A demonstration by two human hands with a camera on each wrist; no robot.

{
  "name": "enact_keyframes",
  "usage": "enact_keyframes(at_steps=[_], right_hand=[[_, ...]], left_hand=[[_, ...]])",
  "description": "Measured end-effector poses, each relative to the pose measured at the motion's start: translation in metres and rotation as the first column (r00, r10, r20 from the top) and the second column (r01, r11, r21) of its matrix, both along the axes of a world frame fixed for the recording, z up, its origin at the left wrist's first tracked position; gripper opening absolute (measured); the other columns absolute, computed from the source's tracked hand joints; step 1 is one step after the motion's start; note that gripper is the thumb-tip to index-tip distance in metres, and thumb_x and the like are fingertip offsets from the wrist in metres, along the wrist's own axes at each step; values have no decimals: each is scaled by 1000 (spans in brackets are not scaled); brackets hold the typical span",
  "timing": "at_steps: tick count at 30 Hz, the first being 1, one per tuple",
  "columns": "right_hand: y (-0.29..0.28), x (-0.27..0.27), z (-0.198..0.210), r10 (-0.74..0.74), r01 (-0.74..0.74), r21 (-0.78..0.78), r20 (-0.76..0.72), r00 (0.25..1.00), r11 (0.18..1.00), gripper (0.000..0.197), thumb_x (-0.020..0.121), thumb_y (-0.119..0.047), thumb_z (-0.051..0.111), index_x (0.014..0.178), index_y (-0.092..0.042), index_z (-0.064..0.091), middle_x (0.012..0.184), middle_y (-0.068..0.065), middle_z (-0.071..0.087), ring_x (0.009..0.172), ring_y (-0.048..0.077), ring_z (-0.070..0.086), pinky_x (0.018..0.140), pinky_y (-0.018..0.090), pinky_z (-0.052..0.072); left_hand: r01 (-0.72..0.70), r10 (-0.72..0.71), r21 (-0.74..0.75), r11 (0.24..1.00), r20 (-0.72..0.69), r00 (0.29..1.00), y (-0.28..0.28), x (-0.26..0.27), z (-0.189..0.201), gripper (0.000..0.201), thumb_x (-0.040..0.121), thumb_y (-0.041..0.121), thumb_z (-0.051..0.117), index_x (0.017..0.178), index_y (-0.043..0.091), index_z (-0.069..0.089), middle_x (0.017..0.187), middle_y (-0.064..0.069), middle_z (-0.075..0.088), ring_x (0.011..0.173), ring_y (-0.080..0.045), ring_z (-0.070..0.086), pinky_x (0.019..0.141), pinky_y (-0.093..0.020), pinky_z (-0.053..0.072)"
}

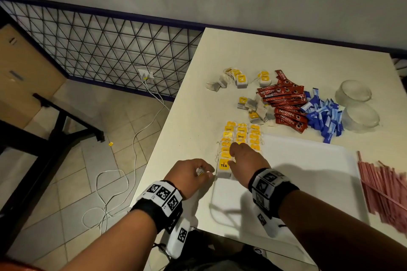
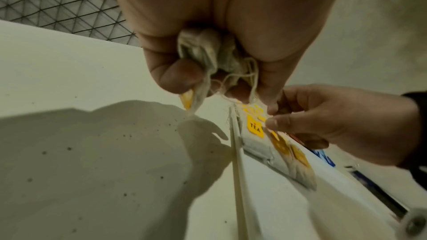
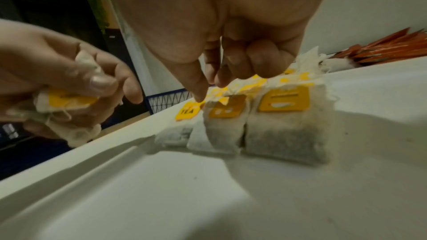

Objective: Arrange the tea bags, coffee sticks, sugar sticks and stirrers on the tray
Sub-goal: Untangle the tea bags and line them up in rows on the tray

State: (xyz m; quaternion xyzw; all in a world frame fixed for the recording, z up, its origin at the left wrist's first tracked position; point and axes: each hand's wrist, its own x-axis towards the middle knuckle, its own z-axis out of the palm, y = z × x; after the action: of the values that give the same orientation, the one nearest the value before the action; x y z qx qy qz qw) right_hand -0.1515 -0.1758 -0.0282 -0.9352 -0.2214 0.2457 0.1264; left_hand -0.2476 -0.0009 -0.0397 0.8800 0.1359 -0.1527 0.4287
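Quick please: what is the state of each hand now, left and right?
Left hand: closed, holding spare tea bags.
Right hand: fingers pinching the middle row's front tea bag on the tray.

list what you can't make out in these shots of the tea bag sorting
- Head view: the right hand hides the middle tea bag row's near end.
- Left wrist view: curled fingers hide how many held tea bags there are.
- Head view: the stirrers blur and run off the right edge.

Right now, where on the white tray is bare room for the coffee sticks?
The white plastic tray is bare between the yellow-tagged tea bag rows at its left edge and the pink stirrers. Behind its far edge, red coffee sticks crowd the table.
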Motion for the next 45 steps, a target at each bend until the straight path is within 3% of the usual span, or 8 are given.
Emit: enact_keyframes(at_steps=[9,21,26,28,30,35,39,45], right_hand=[[-57,4,-3,-42,33,116,70,997,993,16,88,-26,63,104,-23,62,103,-2,54,93,24,58,83,34,48],[-74,-7,-10,-14,12,78,25,1000,997,29,86,-28,62,115,-26,62,118,-5,53,108,17,55,93,31,45],[-71,-1,6,-22,12,233,42,999,973,23,86,-31,66,107,-22,65,104,-3,58,101,17,56,90,29,44],[-64,2,20,-42,27,339,36,999,940,18,87,-31,67,103,-22,68,99,-2,62,96,16,58,87,28,44],[-57,2,34,-43,26,425,30,999,905,15,88,-28,66,101,-21,69,99,-1,65,94,14,58,82,21,41],[-46,-4,55,-30,15,525,20,999,851,15,88,-23,66,103,-25,68,88,-14,62,74,-5,51,71,16,35],[-44,-6,58,62,-103,551,91,994,828,34,82,-10,67,113,-24,65,97,-6,59,83,-4,45,73,8,32],[-49,-5,63,89,-161,517,163,983,841,19,90,-22,63,106,-27,73,88,-7,57,77,2,46,72,14,32]], left_hand=[[370,-415,526,766,-35,909,-36,24,12,21,96,38,42,109,29,55,99,-5,59,93,-31,58,69,-33,44],[437,-432,575,692,-155,888,-53,37,10,21,96,34,42,111,30,55,106,-5,61,98,-31,59,74,-36,47],[-16,7,119,993,74,997,-45,39,26,15,87,36,65,77,25,62,76,4,63,72,-16,59,62,-24,40],[-301,326,-334,893,20,945,-46,37,36,21,88,34,67,76,17,63,59,4,57,48,-13,49,51,-22,37],[-453,434,-632,629,-198,879,-49,36,43,31,92,42,57,85,12,61,60,1,58,42,-14,48,43,-20,35],[-537,352,-793,287,-434,829,-53,41,47,68,88,71,28,87,11,61,65,-14,57,43,-22,52,39,-17,33],[-516,292,-824,233,-447,846,-59,43,48,66,91,69,26,94,12,60,69,-11,57,44,-21,51,40,-18,33],[-497,256,-777,386,-427,867,-69,44,50,62,91,69,29,92,13,56,64,-7,51,46,-19,43,44,-20,32]])
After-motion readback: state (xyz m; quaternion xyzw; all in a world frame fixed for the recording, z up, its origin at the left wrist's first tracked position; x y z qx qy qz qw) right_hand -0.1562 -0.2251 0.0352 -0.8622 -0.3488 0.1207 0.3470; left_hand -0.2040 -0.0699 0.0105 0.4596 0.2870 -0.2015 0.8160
